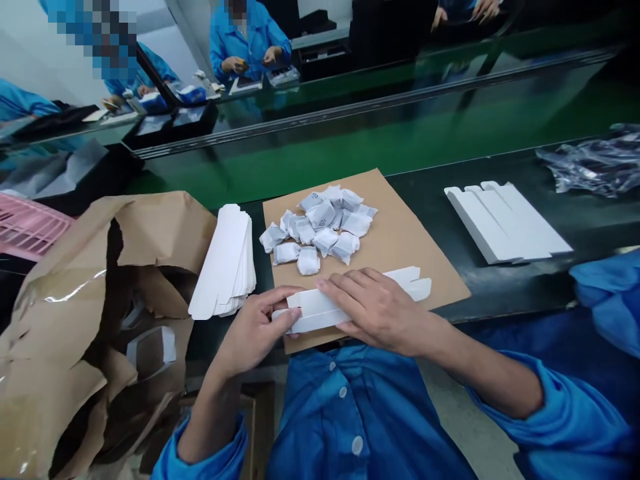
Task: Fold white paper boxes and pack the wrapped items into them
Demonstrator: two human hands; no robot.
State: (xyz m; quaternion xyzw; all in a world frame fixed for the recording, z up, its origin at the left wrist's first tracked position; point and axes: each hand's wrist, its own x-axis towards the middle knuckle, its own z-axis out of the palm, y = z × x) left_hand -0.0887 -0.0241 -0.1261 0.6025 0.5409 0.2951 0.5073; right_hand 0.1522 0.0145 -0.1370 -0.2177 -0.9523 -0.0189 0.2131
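Kraft sheet (425,280), white card strip (320,310) under both hands (255,327) (380,310)

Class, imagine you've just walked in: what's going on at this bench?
A person in a blue smock has both hands on a folded white card strip: the left hand grips one end, the right hand lies across it. It rests on a brown kraft sheet beside a heap of white paper-wrapped packets. A stack of card strips lies to the left.

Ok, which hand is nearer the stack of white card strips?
Left hand: nearer, just beside the stack of white card strips, on the person's side of it. Right hand: farther off, beyond the left hand, resting on a folded white card.
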